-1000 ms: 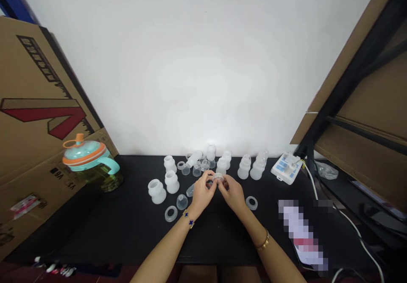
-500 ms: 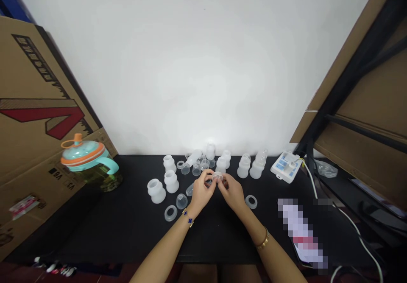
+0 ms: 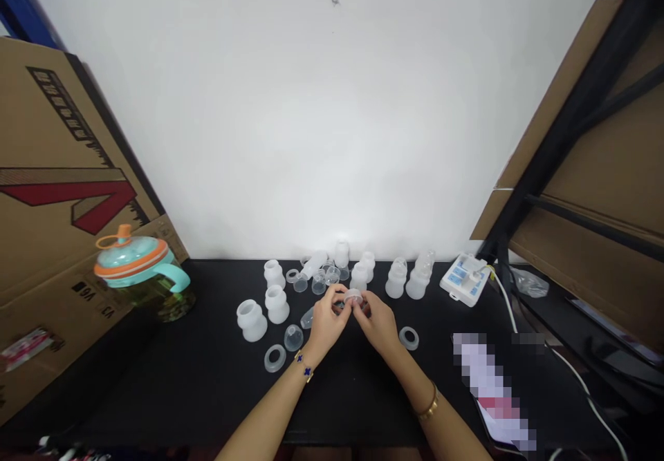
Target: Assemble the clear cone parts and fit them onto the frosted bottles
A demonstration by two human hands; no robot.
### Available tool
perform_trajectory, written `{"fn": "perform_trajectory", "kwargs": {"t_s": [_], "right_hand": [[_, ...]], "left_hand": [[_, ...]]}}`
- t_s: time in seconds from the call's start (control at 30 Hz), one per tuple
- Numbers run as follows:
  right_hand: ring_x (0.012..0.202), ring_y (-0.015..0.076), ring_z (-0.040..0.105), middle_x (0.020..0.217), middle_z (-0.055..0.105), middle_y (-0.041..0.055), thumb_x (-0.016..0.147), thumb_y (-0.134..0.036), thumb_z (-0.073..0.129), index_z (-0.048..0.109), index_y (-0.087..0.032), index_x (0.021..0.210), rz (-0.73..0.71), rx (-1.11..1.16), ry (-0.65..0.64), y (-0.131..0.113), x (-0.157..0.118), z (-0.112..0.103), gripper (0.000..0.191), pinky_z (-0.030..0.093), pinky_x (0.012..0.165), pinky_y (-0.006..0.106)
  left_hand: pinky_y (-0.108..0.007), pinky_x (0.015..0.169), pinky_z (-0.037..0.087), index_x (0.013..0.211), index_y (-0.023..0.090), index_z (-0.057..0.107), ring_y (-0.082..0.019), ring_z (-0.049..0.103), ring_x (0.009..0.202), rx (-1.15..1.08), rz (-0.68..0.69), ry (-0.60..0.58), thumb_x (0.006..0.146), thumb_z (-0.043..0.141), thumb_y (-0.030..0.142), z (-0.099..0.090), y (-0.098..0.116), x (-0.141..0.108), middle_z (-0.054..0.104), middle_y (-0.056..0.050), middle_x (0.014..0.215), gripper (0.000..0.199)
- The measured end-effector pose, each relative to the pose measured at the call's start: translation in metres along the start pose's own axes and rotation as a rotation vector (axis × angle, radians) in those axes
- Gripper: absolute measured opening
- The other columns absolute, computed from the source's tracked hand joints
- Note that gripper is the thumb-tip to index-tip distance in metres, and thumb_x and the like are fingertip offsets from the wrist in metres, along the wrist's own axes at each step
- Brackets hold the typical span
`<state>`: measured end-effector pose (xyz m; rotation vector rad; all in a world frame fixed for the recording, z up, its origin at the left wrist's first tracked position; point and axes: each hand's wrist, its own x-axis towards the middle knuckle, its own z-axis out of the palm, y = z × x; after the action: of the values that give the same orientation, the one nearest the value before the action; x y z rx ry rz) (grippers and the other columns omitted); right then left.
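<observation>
Pinched at the nearly closed fingertips of left hand [image 3: 330,316] and right hand [image 3: 375,317]: translucent cap [image 3: 353,296], over mid-worktop [image 3: 353,406], well in from front edge. Just beyond: white bottle [image 3: 359,274], leaving little room forward. Just beside left wrist: clear dome [image 3: 293,337], loose ring [image 3: 268,363]. Near right wrist: second ring [image 3: 409,347]. Widest stretch of worktop: leftward, toward lidded jug [image 3: 140,262]. Along back edge: wall [image 3: 332,115].

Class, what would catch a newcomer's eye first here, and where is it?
Probably the jug, its orange and turquoise lid bright before the box at far left. Next, near the centre, the left hand and right hand hold a small translucent piece. Three open white bottles stand out on the black table, left of the hands.
</observation>
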<state>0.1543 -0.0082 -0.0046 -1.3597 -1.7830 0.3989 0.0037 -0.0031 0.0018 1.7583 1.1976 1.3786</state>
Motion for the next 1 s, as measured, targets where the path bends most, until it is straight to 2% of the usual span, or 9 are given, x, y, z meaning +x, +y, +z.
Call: {"fn": "perform_trajectory", "kwargs": {"t_s": [1.0], "right_hand": [[0.067,0.0165,0.062,0.081,0.069,0.0032,0.097,-0.042,0.047,0.067,-0.02,0.098,-0.024,-0.072,0.009,-0.0024,-0.0002,0.0001,0.03,0.043,0.062,0.025]], "left_hand": [[-0.024,0.062,0.052,0.1,0.022,0.057,-0.014,0.068,0.063,0.062,-0.025,0.019,0.091,0.059,0.035,0.0002,0.0015,-0.0011,0.077,-0.001,0.082,0.016]]}}
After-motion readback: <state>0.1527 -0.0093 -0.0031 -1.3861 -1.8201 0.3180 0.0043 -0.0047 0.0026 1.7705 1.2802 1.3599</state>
